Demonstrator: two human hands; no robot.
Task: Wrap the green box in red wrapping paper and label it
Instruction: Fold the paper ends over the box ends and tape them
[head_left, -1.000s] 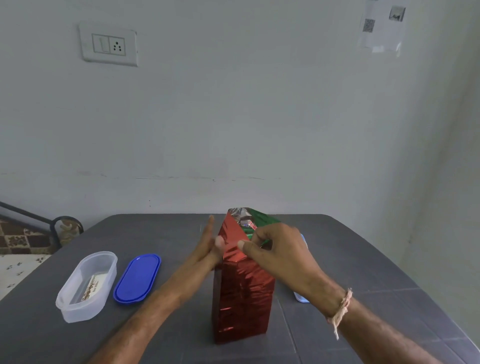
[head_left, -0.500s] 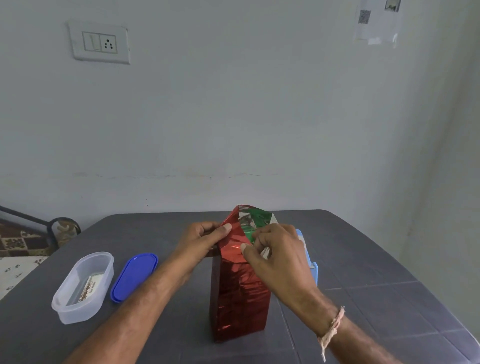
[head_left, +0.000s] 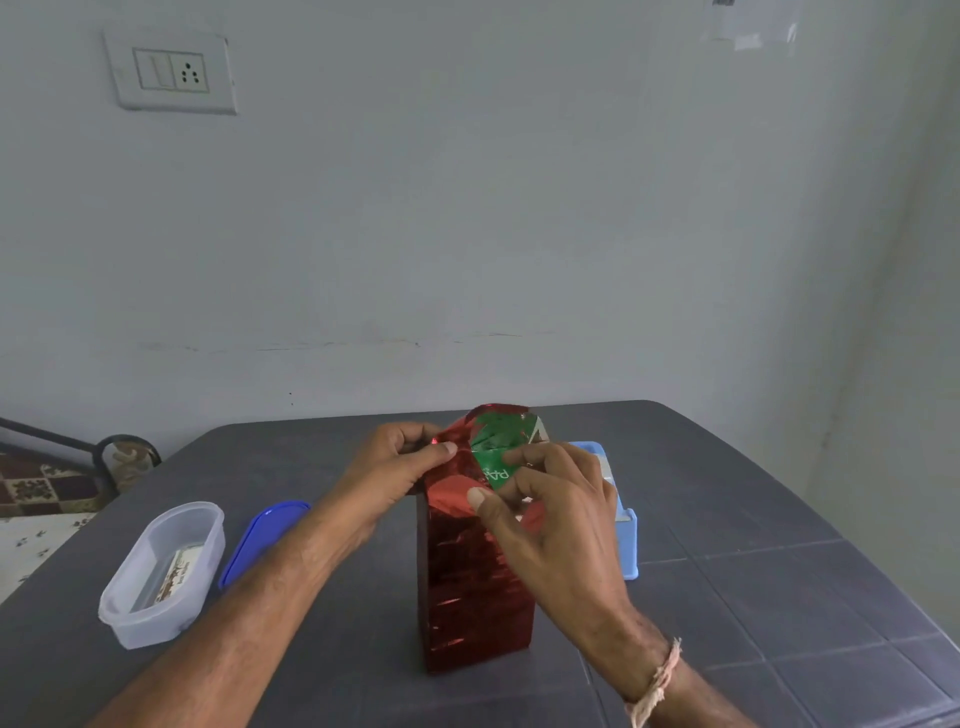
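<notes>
Red metallic wrapping paper sheathes the sides of the green box, which stands upright at the middle of the dark grey table. The top end is not closed and its green face shows.

Change: one second ago the left hand lay flat, fingers straight, against the left side of the paper. Now its fingers are curled and its thumb pinches the upper left flap, as it did half a second ago. The right hand stays at the near top edge, thumb and fingers pinching a fold of paper, index finger across the green face. More green is exposed than before.

Writing: white letters on the green face, seen inverted, read roughly "PA"; the rest sits under the right fingers. A printed label lies inside the clear plastic container at left, its text too small to read.

Hidden or unclear: a blue lid beside the container is partly covered by the left forearm. A light blue object behind the right hand is mostly blocked and cannot be identified. A sheet taped to the wall is cut off by the top edge. A thread band circles the right wrist.
</notes>
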